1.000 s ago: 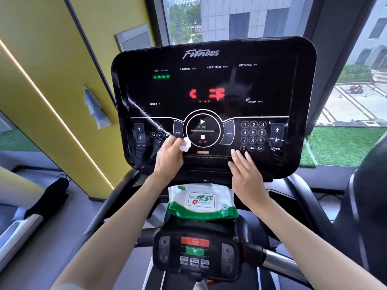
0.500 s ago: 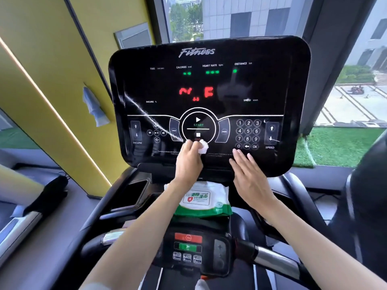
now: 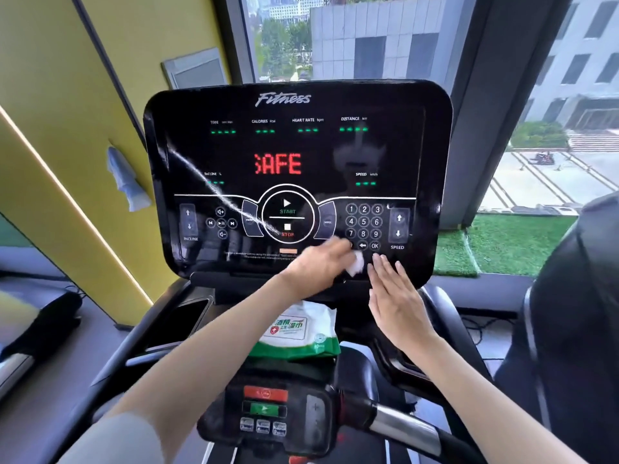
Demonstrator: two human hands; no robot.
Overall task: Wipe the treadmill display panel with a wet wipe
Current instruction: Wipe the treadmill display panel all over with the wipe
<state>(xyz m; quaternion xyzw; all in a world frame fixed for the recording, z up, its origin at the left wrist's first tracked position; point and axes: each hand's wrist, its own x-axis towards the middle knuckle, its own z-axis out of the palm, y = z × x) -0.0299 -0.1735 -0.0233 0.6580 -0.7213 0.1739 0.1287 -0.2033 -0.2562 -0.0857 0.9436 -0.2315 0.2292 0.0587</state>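
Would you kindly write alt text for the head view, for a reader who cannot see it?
A person's left hand holds a wet wipe against the lower edge of a black treadmill display panel reading SAFE, while the flat right hand touches the panel beside it; a wipes pack lies below.

My left hand (image 3: 318, 262) holds the wet wipe (image 3: 355, 264) on the display panel (image 3: 298, 155) below the keypad (image 3: 364, 221), my right hand (image 3: 395, 296) just beside it to the right with fingertips on the panel, and the wipe pack (image 3: 298, 333) lies beneath the panel, behind the handlebar controls (image 3: 264, 410).

yellow wall (image 3: 50, 95) left, window (image 3: 274, 38) onto grey buildings (image 3: 385, 45), green turf (image 3: 519, 242) below, grey floor (image 3: 50, 413)
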